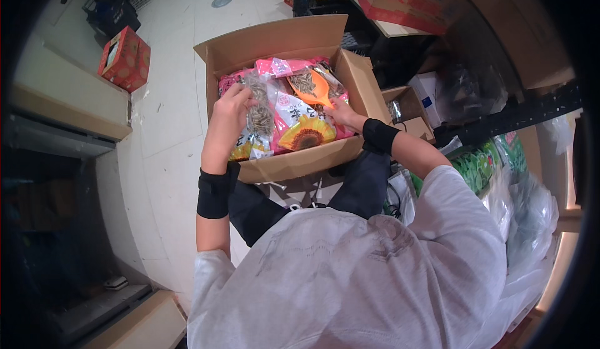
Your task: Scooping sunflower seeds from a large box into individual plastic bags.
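An open cardboard box [358,84] stands before me, filled with pink and white printed bags [300,114] that show a sunflower. My right hand [344,113] grips the handle of an orange plastic scoop [320,88]. Striped sunflower seeds [303,83] lie in its bowl. Pinched in the fingers of my left hand [233,107] is the upper part of a clear plastic bag [260,114] partly filled with similar seeds. That clear bag rests over the printed bags at the left of the box. The scoop is to its right, apart from it. My left fingertips partly hide the bag's edge.
A shelf with a large carton [403,4] borders the box on the right. Below it are a small cardboard box [408,110], green packages [478,166] and clear plastic bags [525,218]. A red carton [125,59] stands on the tiled floor [168,86] at left.
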`<state>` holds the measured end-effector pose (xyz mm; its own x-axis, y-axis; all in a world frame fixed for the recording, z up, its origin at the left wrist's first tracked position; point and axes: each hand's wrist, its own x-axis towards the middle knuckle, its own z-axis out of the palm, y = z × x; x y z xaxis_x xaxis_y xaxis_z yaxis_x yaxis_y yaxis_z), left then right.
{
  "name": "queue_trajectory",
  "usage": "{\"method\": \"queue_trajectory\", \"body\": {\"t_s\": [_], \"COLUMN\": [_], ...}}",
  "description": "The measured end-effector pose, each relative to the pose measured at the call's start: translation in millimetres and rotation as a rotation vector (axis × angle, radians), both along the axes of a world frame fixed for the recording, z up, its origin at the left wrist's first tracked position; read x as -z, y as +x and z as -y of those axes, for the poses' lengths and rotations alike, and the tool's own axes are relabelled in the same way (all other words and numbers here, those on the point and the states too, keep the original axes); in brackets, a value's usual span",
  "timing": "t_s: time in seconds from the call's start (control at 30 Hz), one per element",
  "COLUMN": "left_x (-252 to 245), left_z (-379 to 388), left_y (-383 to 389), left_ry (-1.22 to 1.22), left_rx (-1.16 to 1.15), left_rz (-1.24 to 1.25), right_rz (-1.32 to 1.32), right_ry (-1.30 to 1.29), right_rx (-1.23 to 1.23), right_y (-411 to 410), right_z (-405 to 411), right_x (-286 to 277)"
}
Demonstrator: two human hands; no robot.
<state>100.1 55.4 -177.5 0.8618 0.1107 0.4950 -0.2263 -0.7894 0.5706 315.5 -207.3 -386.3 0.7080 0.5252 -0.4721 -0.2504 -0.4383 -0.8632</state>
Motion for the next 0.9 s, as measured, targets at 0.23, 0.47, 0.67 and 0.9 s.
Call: {"method": "queue_trajectory", "body": {"t_s": [0.23, 0.47, 0.67, 0.9], "left_x": [1, 3, -3, -10], "left_z": [-1, -6, -6, 0], "left_y": [4, 9, 12, 19], "left_ry": [0.033, 0.055, 0.043, 0.032], "left_rx": [0.018, 0.027, 0.077, 0.128], "left_rz": [0.025, 0.031, 0.036, -0.018], "right_rz": [0.074, 0.055, 0.153, 0.233], "right_ry": [-0.108, -0.151, -0.031, -0.083], "right_rx": [-0.118, -0.223, -0.275, -0.477], "right_y": [-10, -20, -26, -13], "right_z": [47, 93, 126, 123], "right_x": [-51, -110, -187, -289]}}
